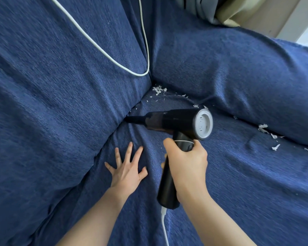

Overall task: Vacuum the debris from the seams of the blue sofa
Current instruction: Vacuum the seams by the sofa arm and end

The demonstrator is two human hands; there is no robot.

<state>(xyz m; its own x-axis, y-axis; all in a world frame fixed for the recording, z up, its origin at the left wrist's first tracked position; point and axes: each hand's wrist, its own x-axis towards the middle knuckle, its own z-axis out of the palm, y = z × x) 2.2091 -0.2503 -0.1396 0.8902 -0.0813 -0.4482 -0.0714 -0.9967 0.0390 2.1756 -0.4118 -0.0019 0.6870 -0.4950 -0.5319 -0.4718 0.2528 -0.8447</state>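
I have the black handheld vacuum [174, 121] with its narrow nozzle pushed into the seam of the blue woven-fabric sofa [220, 174]. My right hand [187, 160] wraps its handle; my left hand [127, 167] presses flat, fingers spread. Next, I judge: the white paper shreds [159, 90] in the corner. The white cord [114, 57] loops nearby.

Right hand [186, 161]: grips handle of black handheld vacuum [174, 121].
Nozzle [133, 119]: pushed into seam between left cushion and seat of blue sofa [52, 86].
Left hand [126, 167]: flat on seat, fingers spread, just beside vacuum handle.
White paper shreds [158, 90]: scattered in corner seam and along right seam.
White cord [103, 50]: looped across back cushion.
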